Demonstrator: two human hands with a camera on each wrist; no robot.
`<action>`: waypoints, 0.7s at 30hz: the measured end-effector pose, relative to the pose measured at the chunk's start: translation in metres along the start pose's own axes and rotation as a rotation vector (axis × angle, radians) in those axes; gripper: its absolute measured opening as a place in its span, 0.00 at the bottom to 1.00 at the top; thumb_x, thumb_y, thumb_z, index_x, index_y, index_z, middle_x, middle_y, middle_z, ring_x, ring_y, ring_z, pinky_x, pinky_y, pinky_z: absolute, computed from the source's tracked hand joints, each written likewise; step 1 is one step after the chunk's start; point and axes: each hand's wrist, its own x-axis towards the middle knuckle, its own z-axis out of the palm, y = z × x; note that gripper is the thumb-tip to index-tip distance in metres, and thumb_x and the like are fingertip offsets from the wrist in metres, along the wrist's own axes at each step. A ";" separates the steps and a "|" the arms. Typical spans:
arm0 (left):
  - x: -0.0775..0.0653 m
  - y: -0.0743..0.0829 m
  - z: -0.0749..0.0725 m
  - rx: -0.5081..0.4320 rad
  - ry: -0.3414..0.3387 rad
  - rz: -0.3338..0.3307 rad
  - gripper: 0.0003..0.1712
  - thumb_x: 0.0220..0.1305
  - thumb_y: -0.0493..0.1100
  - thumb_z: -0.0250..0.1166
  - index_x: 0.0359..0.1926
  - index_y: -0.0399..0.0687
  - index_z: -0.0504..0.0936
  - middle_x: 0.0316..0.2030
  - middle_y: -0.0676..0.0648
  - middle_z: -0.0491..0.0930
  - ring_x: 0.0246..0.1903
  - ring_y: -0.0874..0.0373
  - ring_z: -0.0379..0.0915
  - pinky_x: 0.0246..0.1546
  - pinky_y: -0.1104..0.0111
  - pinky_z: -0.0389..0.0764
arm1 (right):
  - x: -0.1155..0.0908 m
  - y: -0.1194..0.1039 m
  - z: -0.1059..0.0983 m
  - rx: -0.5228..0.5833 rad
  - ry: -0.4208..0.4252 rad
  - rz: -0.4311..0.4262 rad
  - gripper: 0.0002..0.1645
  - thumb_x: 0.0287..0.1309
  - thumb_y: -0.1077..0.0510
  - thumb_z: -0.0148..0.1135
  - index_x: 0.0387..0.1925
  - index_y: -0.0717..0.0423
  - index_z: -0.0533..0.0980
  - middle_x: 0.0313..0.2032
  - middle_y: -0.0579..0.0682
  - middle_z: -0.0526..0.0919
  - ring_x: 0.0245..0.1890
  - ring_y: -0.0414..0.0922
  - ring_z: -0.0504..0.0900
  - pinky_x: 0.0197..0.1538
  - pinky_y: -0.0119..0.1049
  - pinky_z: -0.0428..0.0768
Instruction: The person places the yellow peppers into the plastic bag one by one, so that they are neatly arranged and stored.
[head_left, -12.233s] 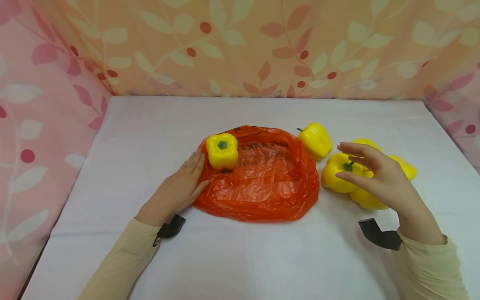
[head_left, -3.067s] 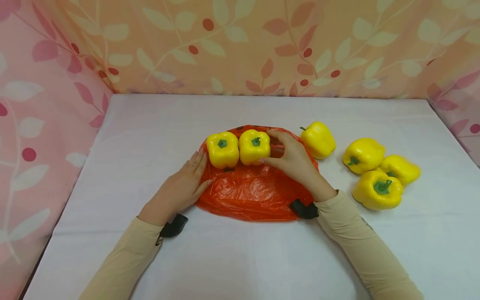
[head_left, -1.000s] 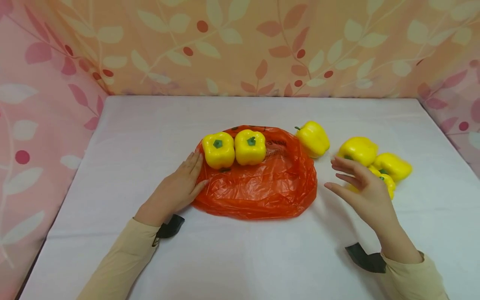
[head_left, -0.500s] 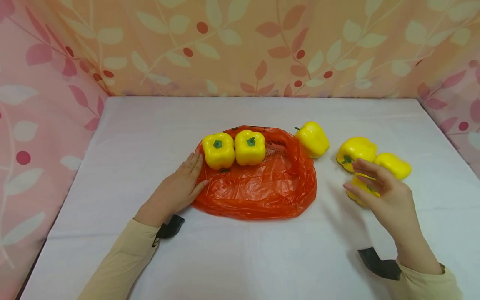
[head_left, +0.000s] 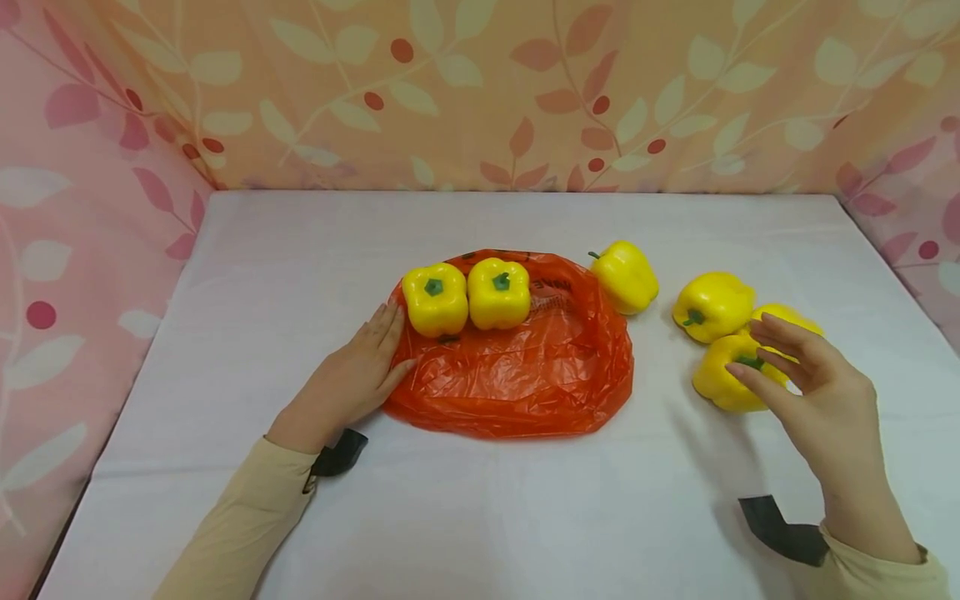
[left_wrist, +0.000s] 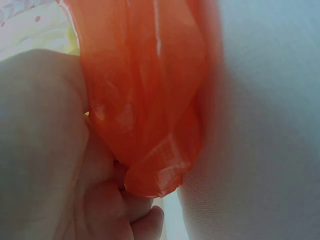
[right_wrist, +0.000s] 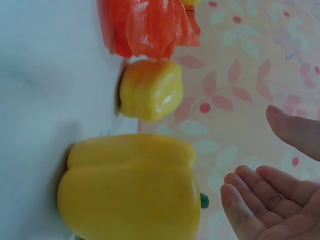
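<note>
My left hand [head_left: 348, 371] lies against the left edge of a red plastic bag [head_left: 517, 383], its fingers straight and together; in the left wrist view the fingers are beside the bag's folds [left_wrist: 145, 100]. Two yellow bell peppers [head_left: 435, 302] stand side by side on the bag, stems up. My right hand [head_left: 828, 400] hovers with fingers spread and lightly bent, holding nothing. Close below it is a yellow bell pepper [head_left: 726, 382]; the right wrist view shows this pepper [right_wrist: 130, 185] standing on the table, apart from the fingers.
Behind that pepper are another yellow bell pepper [head_left: 712, 308] and one partly hidden by the right hand. A further pepper [head_left: 626, 279] lies by the bag's right rear edge. A white cloth covers the table [head_left: 525, 517]; floral curtains [head_left: 480, 92] hang around it.
A second pepper has come onto the bag: the right hand held it there, then let go and moved right, over the remaining peppers. The left hand has stayed at the bag's edge.
</note>
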 end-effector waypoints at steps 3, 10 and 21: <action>0.000 0.000 0.001 0.007 0.000 -0.001 0.43 0.70 0.53 0.51 0.71 0.30 0.43 0.72 0.34 0.42 0.71 0.43 0.38 0.67 0.53 0.51 | 0.002 0.002 -0.005 -0.019 0.014 0.018 0.34 0.44 0.76 0.68 0.57 0.67 0.72 0.52 0.37 0.77 0.49 0.30 0.75 0.48 0.14 0.71; 0.000 0.000 0.000 0.008 -0.002 -0.007 0.43 0.70 0.52 0.51 0.71 0.31 0.43 0.72 0.34 0.42 0.71 0.43 0.38 0.67 0.53 0.52 | 0.005 0.010 -0.013 -0.125 0.003 0.105 0.37 0.50 0.68 0.68 0.63 0.61 0.67 0.59 0.43 0.74 0.49 0.26 0.72 0.48 0.12 0.68; 0.000 0.000 0.001 0.007 -0.009 -0.011 0.43 0.70 0.53 0.51 0.72 0.31 0.42 0.72 0.35 0.42 0.71 0.43 0.38 0.67 0.52 0.52 | 0.007 0.026 -0.021 -0.247 -0.081 0.213 0.40 0.58 0.56 0.65 0.69 0.59 0.60 0.65 0.59 0.65 0.60 0.35 0.69 0.47 0.10 0.66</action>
